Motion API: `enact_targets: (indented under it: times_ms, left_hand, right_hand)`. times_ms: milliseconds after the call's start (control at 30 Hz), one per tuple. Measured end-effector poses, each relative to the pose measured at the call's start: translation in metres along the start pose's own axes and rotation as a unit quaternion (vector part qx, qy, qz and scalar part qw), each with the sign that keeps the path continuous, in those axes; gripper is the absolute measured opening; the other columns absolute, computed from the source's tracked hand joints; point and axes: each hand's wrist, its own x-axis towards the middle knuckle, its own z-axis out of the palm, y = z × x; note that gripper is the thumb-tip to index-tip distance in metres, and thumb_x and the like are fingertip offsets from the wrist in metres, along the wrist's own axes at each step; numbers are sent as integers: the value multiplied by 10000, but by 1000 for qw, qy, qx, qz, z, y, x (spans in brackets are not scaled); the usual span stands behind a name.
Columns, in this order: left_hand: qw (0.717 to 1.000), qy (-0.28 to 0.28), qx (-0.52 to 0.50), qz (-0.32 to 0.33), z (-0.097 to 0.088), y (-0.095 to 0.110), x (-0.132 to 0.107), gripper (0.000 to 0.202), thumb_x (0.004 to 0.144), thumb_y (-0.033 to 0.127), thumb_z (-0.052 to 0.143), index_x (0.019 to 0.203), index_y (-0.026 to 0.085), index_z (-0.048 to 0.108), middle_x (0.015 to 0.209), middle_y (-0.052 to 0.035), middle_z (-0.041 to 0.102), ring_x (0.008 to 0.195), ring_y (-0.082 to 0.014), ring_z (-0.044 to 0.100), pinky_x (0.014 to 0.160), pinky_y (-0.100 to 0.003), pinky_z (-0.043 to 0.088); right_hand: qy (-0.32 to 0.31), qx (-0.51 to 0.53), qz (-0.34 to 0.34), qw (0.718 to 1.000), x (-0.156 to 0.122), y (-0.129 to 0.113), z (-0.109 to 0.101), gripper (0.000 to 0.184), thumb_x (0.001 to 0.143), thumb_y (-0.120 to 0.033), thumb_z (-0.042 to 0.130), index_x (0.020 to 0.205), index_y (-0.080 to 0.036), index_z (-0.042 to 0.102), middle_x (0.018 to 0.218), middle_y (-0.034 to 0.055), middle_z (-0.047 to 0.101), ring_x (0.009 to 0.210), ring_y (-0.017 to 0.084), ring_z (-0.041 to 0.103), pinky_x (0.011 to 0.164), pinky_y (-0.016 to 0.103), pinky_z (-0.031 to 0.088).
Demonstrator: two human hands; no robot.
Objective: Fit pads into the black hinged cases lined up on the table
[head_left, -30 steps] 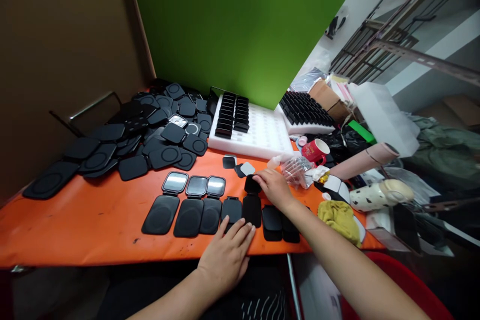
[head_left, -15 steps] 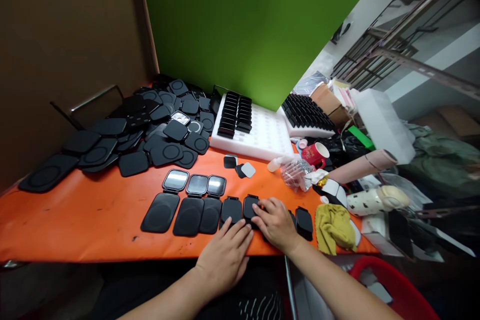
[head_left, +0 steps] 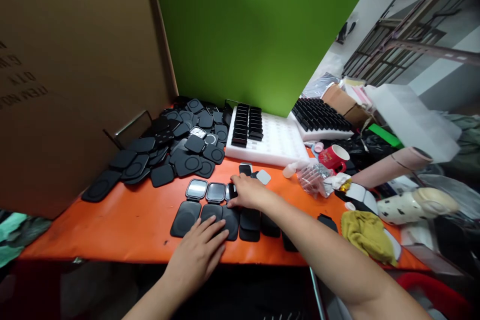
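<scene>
A row of black folding wireless chargers lies along the table's front edge. Three are unfolded, with glossy framed lids such as this lid (head_left: 196, 189) and matt bases such as this base (head_left: 185, 218). My left hand (head_left: 200, 245) rests flat, fingers spread over the lower part of the middle and third bases. My right hand (head_left: 248, 192) has its thumb and fingers around the third unfolded charger's lid (head_left: 228, 192), partly covering it. Folded chargers (head_left: 249, 225) continue to the right, some hidden under my right forearm.
A heap of black chargers (head_left: 189, 164) lies at the left rear. Behind are a white foam tray (head_left: 283, 135) with black pieces and a second loaded tray (head_left: 322, 115). Small cards (head_left: 263, 177), a red mug (head_left: 335, 157), a yellow cloth (head_left: 367, 235) and a spotted bottle (head_left: 403, 208) are around.
My right hand has moved left from the folded chargers to the third unfolded charger's lid. My left hand has shifted left onto the unfolded bases. The whole view has shifted too.
</scene>
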Motion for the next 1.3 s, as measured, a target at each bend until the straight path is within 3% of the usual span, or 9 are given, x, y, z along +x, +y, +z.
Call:
enact_targets:
  times_ms: [133, 267, 433, 533, 733, 900, 1033, 1167, 1300]
  left_hand:
    - [1000, -5, 5, -16, 3, 4, 2, 361, 852, 239, 441, 1206, 283, 494, 1284, -26, 488, 1200, -258, 413, 949, -495, 397]
    - [1000, -8, 2, -16, 2, 3, 2, 355, 853, 237, 440, 1198, 294, 499, 1287, -12, 486, 1199, -252, 416, 946, -486, 408]
    - [1000, -4, 3, -15, 1, 2, 2, 348, 852, 236, 445, 1189, 293, 510, 1280, -18, 492, 1194, -256, 423, 945, -485, 411]
    - [1000, -3, 3, -17, 3, 1, 2, 343, 851, 238, 450, 1182, 298, 515, 1276, -15, 497, 1190, -258, 428, 937, -490, 417]
    - [1000, 12, 1, -26, 6, 3, 2, 342, 847, 227, 454, 1175, 295, 522, 1269, -25, 504, 1184, -269, 434, 930, -504, 412]
    - [999, 11, -12, -31, 3, 3, 3, 332, 845, 231, 455, 1160, 300, 533, 1264, -27, 509, 1177, -274, 440, 929, -509, 409]
    - [1000, 15, -19, -17, -2, -6, -3, 366, 845, 228, 449, 1205, 274, 491, 1246, -28, 526, 1172, -257, 448, 948, -494, 398]
    - [999, 30, -34, -9, -6, -14, -14, 342, 848, 221, 437, 1182, 223, 512, 1218, -61, 546, 1150, -234, 471, 965, -445, 397]
    - [998, 46, -39, -22, -8, -16, -20, 312, 841, 204, 441, 1137, 191, 541, 1214, -85, 542, 1106, -219, 510, 977, -417, 392]
  right_hand:
    - [-52, -2, -14, 999, 19, 2, -3, 784, 424, -618, 713, 1041, -180, 510, 960, 103, 593, 820, 263, 583, 596, 296, 412]
    - [-42, -20, -20, 999, 20, 5, -4, 726, 421, -646, 697, 951, -176, 540, 909, 93, 591, 788, 250, 577, 578, 292, 404]
    - [93, -82, -40, 992, -1, -8, 2, 580, 488, -542, 740, 880, -168, 533, 904, 79, 561, 839, 239, 543, 642, 299, 411]
    - [172, -112, -34, 978, -18, -18, 13, 408, 616, -445, 711, 855, -182, 512, 833, 51, 561, 751, 209, 540, 609, 293, 405]
    - [246, -102, -51, 962, -40, -26, 41, 41, 831, -204, 492, 858, -210, 522, 748, 27, 580, 705, 183, 533, 591, 284, 390]
    - [288, -48, -111, 950, -57, -30, 60, 257, 866, -146, 382, 1066, -171, 541, 1025, 73, 623, 913, 189, 553, 803, 310, 413]
    - [285, -26, -130, 949, -77, -36, 75, 374, 876, -201, 394, 1243, -164, 454, 1238, 69, 528, 1136, 195, 463, 989, 369, 315]
    - [255, -25, -130, 958, -90, -42, 90, 494, 856, -386, 441, 1289, -149, 415, 1328, 98, 424, 1221, 241, 377, 1029, 439, 259]
    - [220, -8, -131, 967, -83, -40, 80, 399, 872, -367, 416, 1205, -169, 512, 1258, 94, 507, 1169, 229, 440, 1014, 417, 274]
